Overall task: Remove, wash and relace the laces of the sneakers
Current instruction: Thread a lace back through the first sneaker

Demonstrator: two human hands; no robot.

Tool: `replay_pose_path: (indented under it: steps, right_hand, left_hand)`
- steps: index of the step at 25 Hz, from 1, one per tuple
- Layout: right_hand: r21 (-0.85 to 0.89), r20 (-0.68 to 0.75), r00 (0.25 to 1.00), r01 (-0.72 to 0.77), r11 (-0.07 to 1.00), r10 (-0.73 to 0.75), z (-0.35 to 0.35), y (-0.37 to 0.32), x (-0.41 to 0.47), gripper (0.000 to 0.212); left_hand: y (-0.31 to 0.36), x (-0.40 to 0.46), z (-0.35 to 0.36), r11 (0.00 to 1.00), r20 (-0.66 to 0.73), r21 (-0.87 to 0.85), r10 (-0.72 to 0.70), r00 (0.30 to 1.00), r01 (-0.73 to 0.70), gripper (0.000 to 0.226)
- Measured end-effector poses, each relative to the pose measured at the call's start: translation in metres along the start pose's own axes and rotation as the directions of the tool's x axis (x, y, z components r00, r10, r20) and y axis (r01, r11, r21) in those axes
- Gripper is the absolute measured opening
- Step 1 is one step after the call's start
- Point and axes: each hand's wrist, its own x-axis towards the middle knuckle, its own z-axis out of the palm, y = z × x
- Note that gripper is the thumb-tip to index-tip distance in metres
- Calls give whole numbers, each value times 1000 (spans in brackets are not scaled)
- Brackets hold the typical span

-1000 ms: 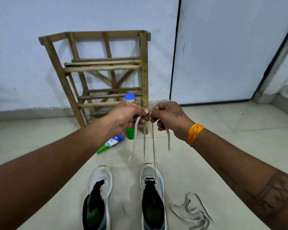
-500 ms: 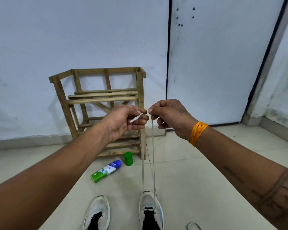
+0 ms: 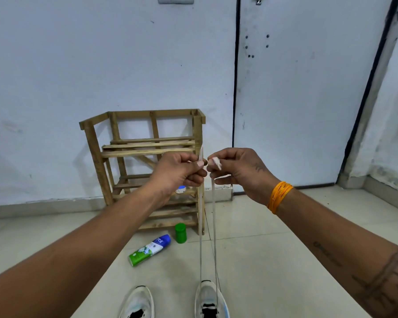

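Two white sneakers stand on the floor at the bottom edge, the left sneaker (image 3: pixel 137 302) and the right sneaker (image 3: pixel 208 299), both cut off by the frame. A white lace (image 3: pixel 214 226) runs taut in two strands from the right sneaker's toe end up to my hands. My left hand (image 3: pixel 179 172) pinches one strand's end, whose tip sticks up above the fingers. My right hand (image 3: pixel 237 171) pinches the other end, close beside the left hand, at chest height in front of the wooden rack.
A wooden slatted rack (image 3: pixel 147 171) stands against the white wall. A green and blue spray bottle (image 3: pixel 149 250) lies on the tiled floor beside a small green cap (image 3: pixel 180 232). A closed white door (image 3: pixel 296 88) is at the right.
The view has tilted upward, so the shoes have dropped to the frame's bottom and the loose lace on the floor is out of sight. Both hands still hold the lace ends, pulled up taut.
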Motion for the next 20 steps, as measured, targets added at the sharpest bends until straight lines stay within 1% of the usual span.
replay_pose_path:
  steps: [3,5,8,11,14,17,20]
  right_hand:
    - [-156,-117,986,98,983,-116,3,0,4,15]
    - [-213,-161,974,125,969,-161,4,-2,8,15]
    - [-176,-166,971,143,974,-173,4,-5,12,13]
    - [-130,-187,970,129,983,-152,5,-8,16,22]
    - [-98,-191,970,131,987,-148,5,-10,18,26]
    - [-116,-184,969,148,982,-167,7,-14,19,20]
    - [-141,-191,962,169,975,-194,8,-16,20,13]
  left_hand:
    - [0,0,3,990,-61,91,110,992,-104,7]
    - [1,1,4,989,-68,83,131,989,-125,6]
    - [8,3,6,988,-104,59,147,984,-142,7]
    - [14,5,8,978,-119,103,192,974,-181,9]
    - [20,4,10,973,-141,121,211,967,-194,9]
    - [24,3,11,961,-152,183,237,959,-209,7]
    - [27,2,12,956,-154,218,232,960,-196,6]
